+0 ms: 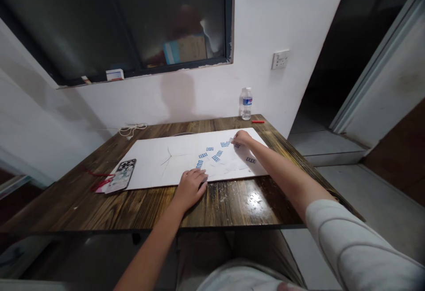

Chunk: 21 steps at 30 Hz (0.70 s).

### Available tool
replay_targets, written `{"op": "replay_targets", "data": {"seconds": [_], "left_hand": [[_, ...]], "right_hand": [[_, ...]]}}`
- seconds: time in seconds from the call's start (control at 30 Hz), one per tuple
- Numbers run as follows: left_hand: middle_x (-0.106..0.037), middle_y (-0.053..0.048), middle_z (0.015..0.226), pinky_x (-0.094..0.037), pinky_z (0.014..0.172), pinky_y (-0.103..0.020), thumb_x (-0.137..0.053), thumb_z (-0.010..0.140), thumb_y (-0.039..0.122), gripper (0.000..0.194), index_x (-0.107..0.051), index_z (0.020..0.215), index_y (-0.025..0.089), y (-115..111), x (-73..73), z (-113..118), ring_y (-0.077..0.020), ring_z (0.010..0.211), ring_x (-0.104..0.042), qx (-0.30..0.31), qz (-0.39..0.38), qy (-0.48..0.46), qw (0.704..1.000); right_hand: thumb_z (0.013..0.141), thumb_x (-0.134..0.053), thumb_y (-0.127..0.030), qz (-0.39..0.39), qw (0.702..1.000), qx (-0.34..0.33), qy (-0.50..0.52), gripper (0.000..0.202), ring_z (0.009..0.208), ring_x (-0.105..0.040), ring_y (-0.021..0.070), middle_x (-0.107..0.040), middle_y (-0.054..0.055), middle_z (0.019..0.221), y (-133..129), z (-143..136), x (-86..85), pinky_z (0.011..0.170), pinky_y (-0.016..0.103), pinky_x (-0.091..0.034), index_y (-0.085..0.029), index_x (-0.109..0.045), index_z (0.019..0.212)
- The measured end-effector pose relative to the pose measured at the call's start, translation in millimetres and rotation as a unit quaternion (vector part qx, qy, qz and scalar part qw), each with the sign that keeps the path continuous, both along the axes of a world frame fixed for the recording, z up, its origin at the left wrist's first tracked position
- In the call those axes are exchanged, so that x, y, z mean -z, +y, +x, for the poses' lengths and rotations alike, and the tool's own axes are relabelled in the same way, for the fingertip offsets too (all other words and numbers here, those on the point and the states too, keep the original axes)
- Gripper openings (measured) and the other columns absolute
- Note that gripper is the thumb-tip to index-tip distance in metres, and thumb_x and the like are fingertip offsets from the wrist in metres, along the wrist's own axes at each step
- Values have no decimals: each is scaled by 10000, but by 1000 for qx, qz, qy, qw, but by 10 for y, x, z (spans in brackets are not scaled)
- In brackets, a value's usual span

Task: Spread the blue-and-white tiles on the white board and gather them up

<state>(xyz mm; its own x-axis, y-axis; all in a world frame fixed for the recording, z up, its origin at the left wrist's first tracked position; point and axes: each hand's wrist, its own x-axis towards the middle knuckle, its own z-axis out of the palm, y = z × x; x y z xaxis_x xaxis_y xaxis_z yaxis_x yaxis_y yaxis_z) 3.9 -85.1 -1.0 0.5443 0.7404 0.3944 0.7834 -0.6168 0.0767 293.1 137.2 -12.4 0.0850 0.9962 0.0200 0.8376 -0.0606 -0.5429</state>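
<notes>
A long white board [156,151] lies on the wooden table, with faint dark lines on its left half. Several groups of small blue-outlined rectangles [219,153] are scattered over its right half; whether they are drawn or loose pieces I cannot tell. My left hand [191,188] rests palm down on the board's near edge, fingers stretched out, just below one blue group [199,164]. Over the board's far right part, my right hand [241,138] is closed in a pinch on a small pale piece [231,140], beside another blue group.
On the board's left end lies a phone in a patterned case [122,175], with a red cord [102,182] beside it. A coiled white cable [132,128], a water bottle [246,104] and a red pen-like stick [258,122] are along the table's back [199,126], near the wall.
</notes>
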Motion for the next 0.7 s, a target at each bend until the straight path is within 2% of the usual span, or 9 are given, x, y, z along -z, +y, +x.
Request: {"op": "replay_targets", "data": {"seconds": [0.13,0.2,0.3,0.37,0.4,0.47,0.57,0.7], "left_hand": [[-639,-72,1226,-378,984,-463,-495,894,256,270,-643,1119,233,-3,-5,0,-250,1196,-512,3,-2,-6,1000],[-639,-72,1227,-381,983,-465,-493,895,256,270,-644,1118,233,-2,-4,-2,-253,1193,-516,4,-3,-7,1000],[-642,-74,1221,-383,982,-469,-494,894,252,269,-649,1113,238,2,-3,-2,-255,1189,-520,4,-2,-14,1000],[-643,-76,1221,-382,983,-470,-499,890,250,272,-650,1116,240,4,-2,0,-255,1192,-519,4,-1,-18,1000],[-642,-76,1223,-381,984,-470,-501,890,250,273,-649,1119,239,4,-2,1,-254,1194,-518,4,0,-16,1000],[-641,-73,1227,-379,986,-468,-500,891,249,275,-646,1123,233,4,-2,2,-253,1195,-517,3,3,-11,1000],[-640,-69,1229,-375,988,-463,-496,894,248,274,-645,1124,231,6,0,2,-249,1198,-514,2,6,-10,1000],[-644,-72,1221,-377,981,-458,-500,892,249,275,-646,1123,229,17,0,0,-250,1190,-519,4,9,-7,1000]], "right_hand": [[753,-703,-341,5,998,36,56,227,635,-617,132,-712,55,804,-89,71,-33,584,219,-422,-161,-703,891],[777,-678,-335,8,997,55,62,223,674,-624,141,-715,70,841,-120,117,-58,605,225,-421,-156,-705,908],[762,-689,-313,25,996,80,13,181,832,-629,190,-713,86,918,-168,154,-89,706,258,-427,-178,-724,878],[770,-685,-327,67,994,70,-40,181,973,-591,228,-693,96,1029,-212,134,-98,799,291,-415,-199,-733,889],[790,-667,-334,92,993,46,-57,186,1027,-565,236,-678,96,1083,-239,110,-100,839,303,-403,-206,-734,907],[844,-610,-337,121,989,-44,-68,202,1084,-528,227,-656,83,1150,-299,43,-98,902,303,-376,-215,-733,949],[889,-560,-309,114,974,-186,-67,228,1138,-497,206,-662,59,1171,-383,-55,-91,976,286,-334,-218,-723,1020],[881,-578,-268,110,956,-256,-94,234,1227,-457,212,-653,32,1217,-444,-69,-74,1043,315,-302,-231,-709,1072]]}}
